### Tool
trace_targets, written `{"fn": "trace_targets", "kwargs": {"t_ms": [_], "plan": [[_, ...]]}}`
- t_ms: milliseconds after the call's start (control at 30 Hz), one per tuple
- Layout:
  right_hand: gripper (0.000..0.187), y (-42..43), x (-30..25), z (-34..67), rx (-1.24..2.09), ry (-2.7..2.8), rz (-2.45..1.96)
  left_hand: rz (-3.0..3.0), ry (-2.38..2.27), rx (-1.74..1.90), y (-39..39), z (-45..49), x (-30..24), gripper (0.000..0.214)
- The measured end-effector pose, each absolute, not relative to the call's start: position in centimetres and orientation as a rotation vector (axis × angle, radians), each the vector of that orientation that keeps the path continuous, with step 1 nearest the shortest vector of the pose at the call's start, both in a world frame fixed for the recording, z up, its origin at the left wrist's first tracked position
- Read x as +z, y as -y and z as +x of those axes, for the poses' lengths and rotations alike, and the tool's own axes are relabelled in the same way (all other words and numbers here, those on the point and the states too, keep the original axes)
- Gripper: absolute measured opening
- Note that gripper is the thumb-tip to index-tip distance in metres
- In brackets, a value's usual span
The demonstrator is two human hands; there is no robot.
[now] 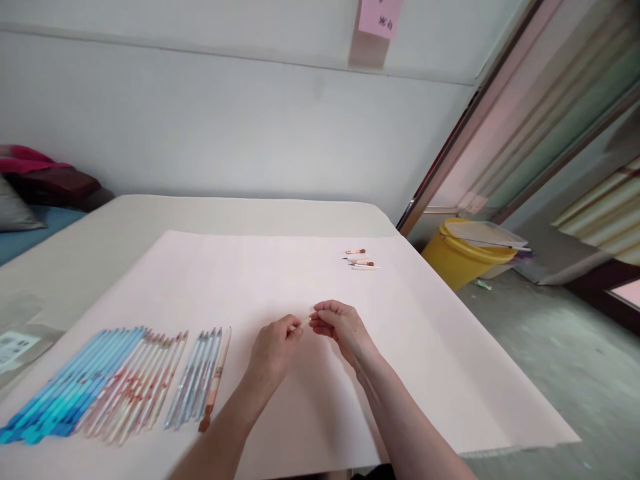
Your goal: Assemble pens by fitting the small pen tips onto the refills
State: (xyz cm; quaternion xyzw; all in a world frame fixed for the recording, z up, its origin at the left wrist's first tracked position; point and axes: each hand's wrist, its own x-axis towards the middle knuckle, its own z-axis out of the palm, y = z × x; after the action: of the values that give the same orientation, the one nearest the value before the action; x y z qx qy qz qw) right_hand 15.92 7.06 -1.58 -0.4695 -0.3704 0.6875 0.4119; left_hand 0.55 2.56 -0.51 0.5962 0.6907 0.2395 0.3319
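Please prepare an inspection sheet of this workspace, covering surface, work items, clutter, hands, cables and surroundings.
Surface: pale pink sheet spread over a light table.
Work items: blue pens, red-marked pens, greyish pens and one brown-ended pen, side by side at left; short slim pieces beyond the right hand.
Clutter: plastic packaging with a white label at the left edge.
Hands: left hand and right hand fingertips pinch a small pale piece, too small to identify.
Cables: nothing seen.
Surroundings: white wall with pink note; yellow bin on the floor at right.
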Motion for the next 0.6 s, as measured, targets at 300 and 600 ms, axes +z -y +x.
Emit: {"fn": "trace_targets", "kwargs": {"t_ms": [300, 600], "plan": [[0.018, -7.16, -1.67, 15.89, 1.702, 0.968, -1.202, 1.558, -1.868, 0.587, -2.58, 0.63, -0.15, 0.019], [0.022, -7.11, -1.67, 15.96, 1.691, 0.923, -1.198, 1.555, -1.862, 0.587, -2.59, 1.06, 0.25, 0.019]]}}
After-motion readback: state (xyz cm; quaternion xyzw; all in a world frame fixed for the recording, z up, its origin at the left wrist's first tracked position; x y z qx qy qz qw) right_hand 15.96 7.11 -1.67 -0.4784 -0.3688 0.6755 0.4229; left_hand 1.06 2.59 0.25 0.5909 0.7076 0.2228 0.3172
